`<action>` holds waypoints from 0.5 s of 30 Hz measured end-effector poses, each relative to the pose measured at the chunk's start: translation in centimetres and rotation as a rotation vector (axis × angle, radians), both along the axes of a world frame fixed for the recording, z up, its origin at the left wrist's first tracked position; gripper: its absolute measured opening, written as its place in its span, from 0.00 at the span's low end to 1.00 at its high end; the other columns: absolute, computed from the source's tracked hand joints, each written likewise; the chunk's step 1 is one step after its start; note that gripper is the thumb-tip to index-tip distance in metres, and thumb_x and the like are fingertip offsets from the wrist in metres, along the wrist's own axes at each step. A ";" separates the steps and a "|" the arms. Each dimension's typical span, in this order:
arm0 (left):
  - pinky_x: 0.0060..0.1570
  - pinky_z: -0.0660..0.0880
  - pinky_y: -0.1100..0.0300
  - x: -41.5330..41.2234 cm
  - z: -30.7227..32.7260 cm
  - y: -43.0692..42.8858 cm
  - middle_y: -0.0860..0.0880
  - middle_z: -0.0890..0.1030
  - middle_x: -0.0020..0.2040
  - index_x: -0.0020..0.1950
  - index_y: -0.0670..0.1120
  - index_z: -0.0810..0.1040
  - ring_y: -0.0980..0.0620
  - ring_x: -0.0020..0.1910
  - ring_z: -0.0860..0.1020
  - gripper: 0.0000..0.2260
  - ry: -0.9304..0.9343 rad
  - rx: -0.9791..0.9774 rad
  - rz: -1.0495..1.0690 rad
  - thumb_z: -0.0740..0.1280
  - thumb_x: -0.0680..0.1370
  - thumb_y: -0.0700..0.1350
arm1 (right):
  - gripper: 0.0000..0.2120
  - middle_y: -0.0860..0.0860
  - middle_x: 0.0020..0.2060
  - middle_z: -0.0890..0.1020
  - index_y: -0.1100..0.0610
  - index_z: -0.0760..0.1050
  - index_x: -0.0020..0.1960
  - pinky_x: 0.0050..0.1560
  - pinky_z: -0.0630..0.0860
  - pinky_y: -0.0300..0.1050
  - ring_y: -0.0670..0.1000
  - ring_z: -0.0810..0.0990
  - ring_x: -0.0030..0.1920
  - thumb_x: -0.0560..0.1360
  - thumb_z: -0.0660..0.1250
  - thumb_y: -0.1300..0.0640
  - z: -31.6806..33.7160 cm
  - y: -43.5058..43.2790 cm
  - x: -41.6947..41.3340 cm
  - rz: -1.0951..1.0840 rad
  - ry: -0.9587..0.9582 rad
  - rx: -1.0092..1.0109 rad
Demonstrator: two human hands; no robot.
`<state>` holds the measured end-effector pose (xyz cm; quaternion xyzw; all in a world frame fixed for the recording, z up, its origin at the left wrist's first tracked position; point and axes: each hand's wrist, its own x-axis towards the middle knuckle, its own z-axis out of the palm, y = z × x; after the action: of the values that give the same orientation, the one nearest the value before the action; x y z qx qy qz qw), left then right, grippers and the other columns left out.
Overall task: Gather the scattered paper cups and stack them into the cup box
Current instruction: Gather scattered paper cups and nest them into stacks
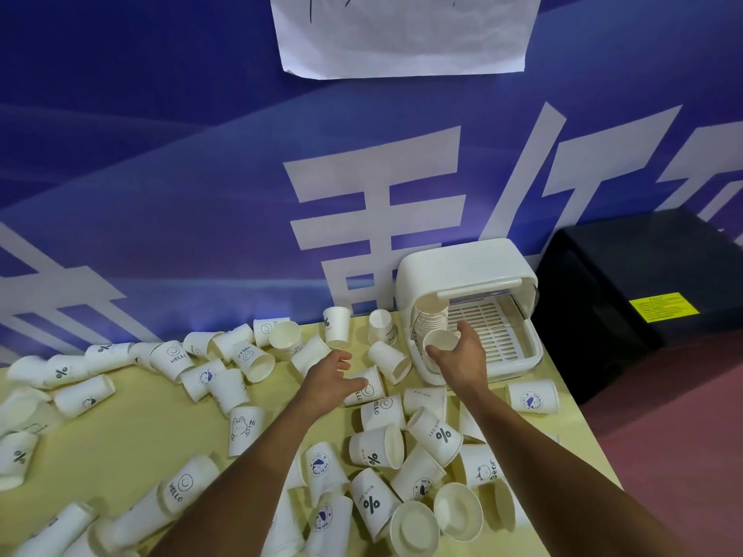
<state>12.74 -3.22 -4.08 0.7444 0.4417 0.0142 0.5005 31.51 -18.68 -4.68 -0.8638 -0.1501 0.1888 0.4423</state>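
Several white paper cups with printed logos lie scattered across the yellow table. The white cup box stands at the back right with its lid raised, and a stack of cups sits in its left side. My right hand grips a single paper cup at the box's front opening, just below the stack. My left hand hovers with spread fingers over a fallen "HELLO" cup in the middle of the table, its fingertips at the cup's side.
A black cabinet with a yellow label stands right of the table. A blue banner wall rises directly behind the table. The table's right edge runs close beside the box, with red floor beyond.
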 end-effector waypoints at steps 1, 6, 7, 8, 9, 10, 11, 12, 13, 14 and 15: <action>0.51 0.72 0.61 -0.1 0.1 0.1 0.51 0.76 0.59 0.66 0.49 0.72 0.51 0.58 0.75 0.27 0.001 0.005 0.003 0.77 0.70 0.48 | 0.37 0.56 0.71 0.73 0.59 0.65 0.75 0.67 0.69 0.48 0.57 0.71 0.70 0.72 0.76 0.55 0.2 0.2 -0.2 0.002 -0.031 0.002; 0.53 0.72 0.60 -1.0 0.4 0.6 0.52 0.76 0.58 0.65 0.50 0.73 0.51 0.57 0.75 0.26 -0.006 0.026 0.018 0.77 0.69 0.49 | 0.32 0.52 0.68 0.76 0.57 0.69 0.73 0.66 0.71 0.48 0.54 0.74 0.68 0.72 0.75 0.53 0.3 2.0 -2.3 0.116 -0.073 0.039; 0.52 0.72 0.60 -1.3 0.5 0.8 0.52 0.76 0.58 0.65 0.50 0.73 0.51 0.57 0.75 0.26 -0.008 0.032 0.018 0.77 0.69 0.49 | 0.32 0.51 0.68 0.76 0.56 0.70 0.73 0.66 0.72 0.48 0.53 0.75 0.67 0.72 0.75 0.54 0.3 2.4 -2.8 0.154 -0.058 0.040; 0.52 0.72 0.60 -1.8 0.7 1.1 0.52 0.76 0.58 0.64 0.50 0.73 0.52 0.57 0.75 0.26 -0.010 0.040 0.025 0.77 0.69 0.49 | 0.31 0.51 0.67 0.77 0.56 0.70 0.73 0.66 0.73 0.48 0.52 0.75 0.66 0.72 0.75 0.53 0.3 3.1 -3.4 0.200 -0.053 0.034; 0.51 0.72 0.61 -2.4 0.9 1.5 0.52 0.76 0.57 0.64 0.51 0.73 0.52 0.57 0.75 0.26 -0.012 0.049 0.035 0.77 0.69 0.49 | 0.31 0.51 0.67 0.77 0.56 0.71 0.72 0.65 0.73 0.49 0.52 0.76 0.65 0.71 0.76 0.53 0.3 3.7 -4.0 0.242 -0.058 0.022; 0.51 0.72 0.61 -3.1 1.1 2.0 0.52 0.77 0.57 0.64 0.50 0.73 0.52 0.56 0.76 0.25 -0.015 0.057 0.055 0.77 0.69 0.49 | 0.31 0.52 0.66 0.78 0.56 0.71 0.71 0.65 0.74 0.49 0.53 0.77 0.64 0.71 0.76 0.52 0.1 4.5 -4.6 0.282 -0.064 0.010; 0.51 0.72 0.61 -4.0 1.3 2.5 0.51 0.77 0.57 0.63 0.50 0.74 0.52 0.56 0.76 0.24 -0.014 0.064 0.075 0.77 0.70 0.49 | 0.30 0.52 0.65 0.78 0.56 0.72 0.71 0.65 0.74 0.49 0.53 0.77 0.64 0.71 0.76 0.51 0.1 5.3 -5.2 0.319 -0.068 0.002; 0.51 0.72 0.61 -4.8 1.5 3.1 0.51 0.77 0.58 0.63 0.49 0.74 0.52 0.55 0.76 0.23 -0.010 0.074 0.089 0.76 0.70 0.48 | 0.30 0.53 0.65 0.78 0.56 0.72 0.71 0.64 0.74 0.49 0.53 0.77 0.63 0.71 0.76 0.51 0.1 6.0 -5.7 0.349 -0.063 -0.006; 0.52 0.73 0.61 -6.1 1.7 3.7 0.51 0.77 0.58 0.63 0.49 0.75 0.52 0.55 0.76 0.22 -0.005 0.086 0.111 0.76 0.71 0.48 | 0.30 0.53 0.65 0.78 0.57 0.72 0.71 0.64 0.74 0.49 0.53 0.77 0.63 0.72 0.76 0.51 0.2 7.0 -6.5 0.386 -0.058 -0.016; 0.52 0.72 0.61 -7.3 1.9 4.3 0.51 0.77 0.58 0.62 0.48 0.75 0.53 0.55 0.76 0.21 -0.006 0.096 0.135 0.75 0.72 0.47 | 0.30 0.53 0.65 0.78 0.57 0.72 0.71 0.63 0.74 0.49 0.53 0.78 0.63 0.72 0.76 0.50 0.2 7.9 -7.3 0.422 -0.051 -0.022; 0.51 0.72 0.61 -8.7 2.0 4.8 0.51 0.77 0.57 0.62 0.48 0.76 0.52 0.54 0.76 0.20 -0.007 0.106 0.164 0.75 0.72 0.47 | 0.30 0.52 0.64 0.79 0.57 0.72 0.70 0.62 0.74 0.48 0.52 0.78 0.63 0.72 0.76 0.50 0.2 9.0 -8.3 0.458 -0.040 -0.031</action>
<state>4.02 1.61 -2.04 0.7311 0.4980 0.0811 0.4593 23.23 -9.72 -4.43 -0.8176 -0.3480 0.2692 0.3715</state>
